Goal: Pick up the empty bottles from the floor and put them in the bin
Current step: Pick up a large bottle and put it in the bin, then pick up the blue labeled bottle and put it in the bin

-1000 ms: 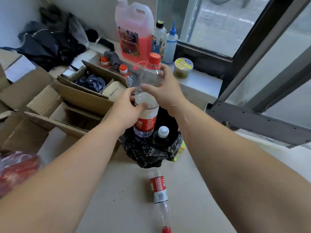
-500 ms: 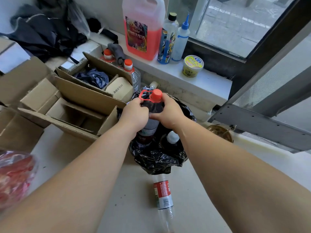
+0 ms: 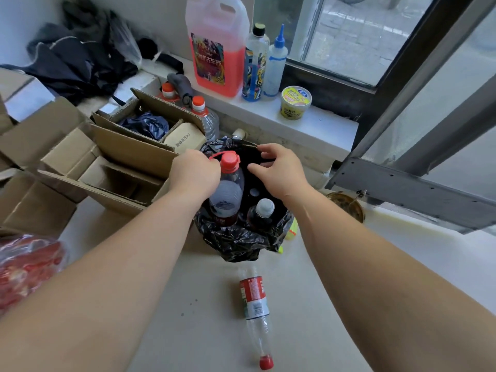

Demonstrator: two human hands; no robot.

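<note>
A bin lined with a black bag (image 3: 241, 242) stands on the floor below the window ledge. A clear bottle with a red cap (image 3: 226, 189) stands upright inside it, beside a dark bottle with a white cap (image 3: 261, 212). My left hand (image 3: 194, 175) rests against the red-capped bottle's neck and shoulder, fingers curled round it. Just right of the cap, my right hand (image 3: 279, 170) hovers over the bin mouth with its fingers spread, holding nothing. Another empty bottle with a red label and red cap (image 3: 256, 312) lies on the floor in front of the bin.
Open cardboard boxes (image 3: 107, 167) crowd the left of the bin, with two red-capped bottles (image 3: 200, 108) behind them. The ledge (image 3: 316, 124) holds a pink jug (image 3: 217, 49), two bottles and a yellow tub (image 3: 295, 102). A red plastic bag (image 3: 24, 267) lies at far left.
Both hands lowered the red-capped bottle from above the bin down into the black bag. My right hand has come off it and spread its fingers.
</note>
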